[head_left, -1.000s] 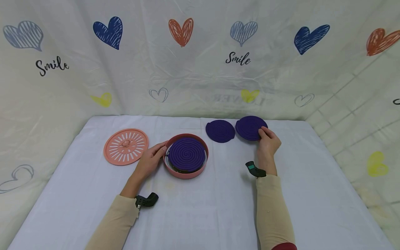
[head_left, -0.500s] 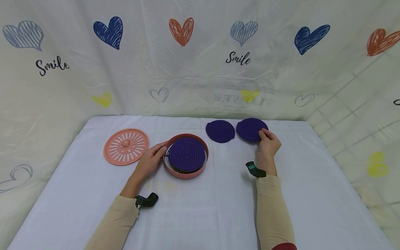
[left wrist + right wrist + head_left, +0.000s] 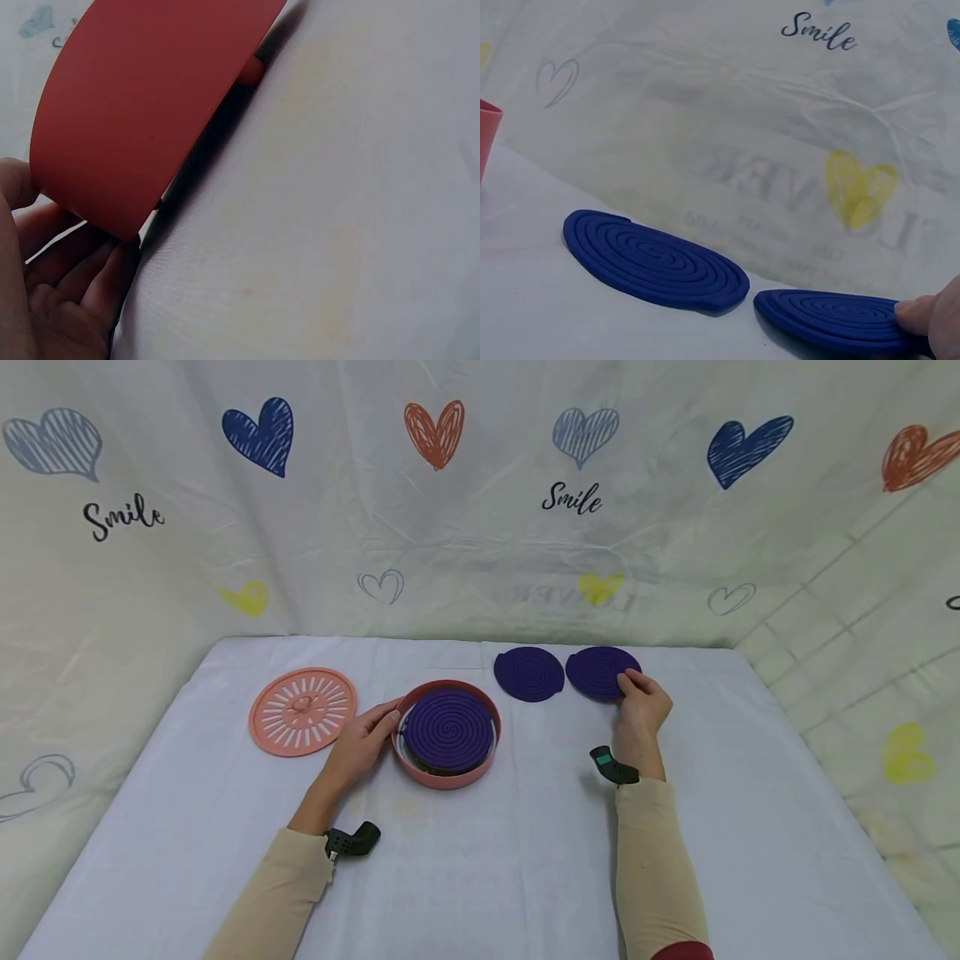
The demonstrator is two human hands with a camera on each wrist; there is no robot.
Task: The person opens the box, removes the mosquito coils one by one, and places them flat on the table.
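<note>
In the head view, my left hand (image 3: 362, 742) grips the left side of a round coral mosquito coil holder (image 3: 446, 782). A purple mosquito coil (image 3: 450, 729) lies inside it. The left wrist view has my fingers against the outer wall of the holder (image 3: 124, 112). At the right, my right hand (image 3: 643, 703) pinches the near right edge of another purple mosquito coil (image 3: 600, 670), thumb on top. In the right wrist view, this coil (image 3: 832, 315) is low over the cloth with a shadow under its left edge. A third mosquito coil (image 3: 528, 674) lies flat just left of it.
A coral slotted lid (image 3: 272, 727) lies left of the holder, close to my left forearm. White cloth (image 3: 465, 877) covers the table. A curtain (image 3: 480, 527) printed with hearts hangs behind the table's far edge.
The mosquito coil in my right hand has tipped down closer to the table beside the other coil. My left hand and the holder have stayed in place.
</note>
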